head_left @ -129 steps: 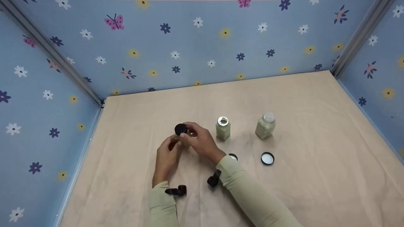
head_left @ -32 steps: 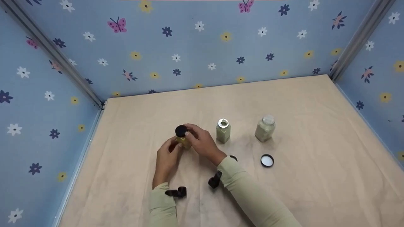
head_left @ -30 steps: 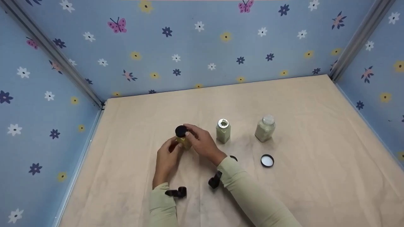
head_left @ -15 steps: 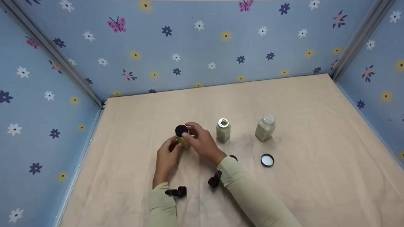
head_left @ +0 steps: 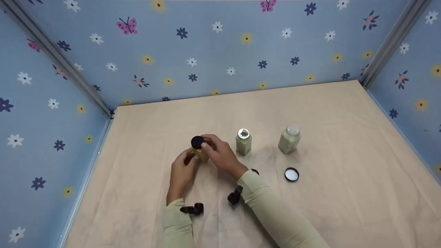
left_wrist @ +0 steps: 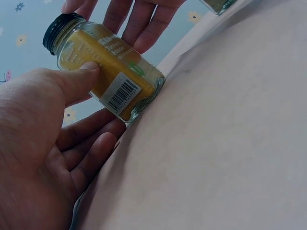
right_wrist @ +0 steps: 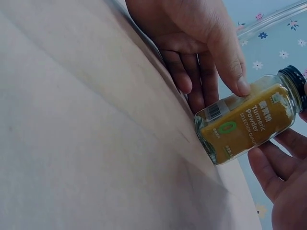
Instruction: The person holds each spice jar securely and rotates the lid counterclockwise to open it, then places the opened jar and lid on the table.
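A glass spice jar of turmeric powder, labelled "Turmeric Powder" in the right wrist view, stands upright on the cloth-covered table. Its black screw lid sits on top. My left hand grips the jar's body low down, thumb on one face and fingers behind. My right hand pinches the lid at its rim between thumb and fingers; its other fingers hang beside the jar. Just right of that hand stands a lidless jar of green contents, its silvery mouth seal broken in the middle.
Farther right is another lidless jar with a pale top and greenish powder. A black lid lies inside up in front of it. A second lid is partly hidden by the right sleeve. Flower-patterned walls enclose the table.
My right thumb has shifted back and forth across the lid, now lying at its right edge. My left hand and the jar stay in place. The head view tilts slightly.
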### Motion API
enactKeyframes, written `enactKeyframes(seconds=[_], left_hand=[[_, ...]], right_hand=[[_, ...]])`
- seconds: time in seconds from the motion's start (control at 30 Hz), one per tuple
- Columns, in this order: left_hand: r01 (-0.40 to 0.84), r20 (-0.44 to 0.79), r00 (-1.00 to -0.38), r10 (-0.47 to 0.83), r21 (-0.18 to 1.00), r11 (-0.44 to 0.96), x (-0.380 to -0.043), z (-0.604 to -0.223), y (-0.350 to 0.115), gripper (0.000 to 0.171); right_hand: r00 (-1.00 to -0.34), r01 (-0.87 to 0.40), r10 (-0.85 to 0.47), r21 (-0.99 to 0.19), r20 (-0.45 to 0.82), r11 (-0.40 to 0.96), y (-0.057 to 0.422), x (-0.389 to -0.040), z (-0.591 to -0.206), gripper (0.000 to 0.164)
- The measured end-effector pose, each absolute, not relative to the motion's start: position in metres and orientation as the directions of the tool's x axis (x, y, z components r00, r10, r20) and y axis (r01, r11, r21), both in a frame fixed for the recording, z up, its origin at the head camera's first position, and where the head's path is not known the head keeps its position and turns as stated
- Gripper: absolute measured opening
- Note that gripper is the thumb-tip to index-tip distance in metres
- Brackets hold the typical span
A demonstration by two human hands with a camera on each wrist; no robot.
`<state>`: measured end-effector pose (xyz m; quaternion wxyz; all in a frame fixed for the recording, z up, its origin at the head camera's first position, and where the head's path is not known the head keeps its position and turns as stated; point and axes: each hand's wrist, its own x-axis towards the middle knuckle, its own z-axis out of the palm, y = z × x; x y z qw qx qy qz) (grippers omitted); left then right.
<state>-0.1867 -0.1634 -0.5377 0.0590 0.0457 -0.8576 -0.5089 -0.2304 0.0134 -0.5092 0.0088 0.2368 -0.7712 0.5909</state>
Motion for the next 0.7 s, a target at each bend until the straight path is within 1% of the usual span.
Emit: enactKeyframes(seconds=[0.17,0.27,0.43,0.6,0.7], left_hand=[[-0.033,0.037,-0.99,-0.138,0.88,0.473,-0.1867,-0.5376,-0.1634,0.038],[-0.034,0.037,-0.989,-0.14,0.882,0.47,-0.1868,-0.5367,-0.163,0.037],[-0.001,0.076,-0.987,-0.144,0.882,0.472,-0.1866,-0.5362,-0.1625,0.037],[0.011,0.086,-0.987,-0.139,0.884,0.467,-0.1861,-0.5375,-0.163,0.037],[0.0,0.075,-0.987,-0.144,0.887,0.461,-0.1859,-0.5377,-0.163,0.037]], right_hand=[[-0.893,-0.349,-0.365,-0.918,0.264,0.189,0.0126,-0.2307,-0.5077,0.038],[-0.895,-0.343,-0.366,-0.917,0.254,0.202,0.0121,-0.2303,-0.5064,0.044],[-0.894,-0.357,-0.365,-0.905,0.259,0.232,0.0119,-0.2301,-0.505,0.051],[-0.892,-0.372,-0.349,-0.904,0.286,0.212,0.0114,-0.2303,-0.507,0.048],[-0.893,-0.374,-0.337,-0.909,0.298,0.187,0.0112,-0.23,-0.5076,0.043]])
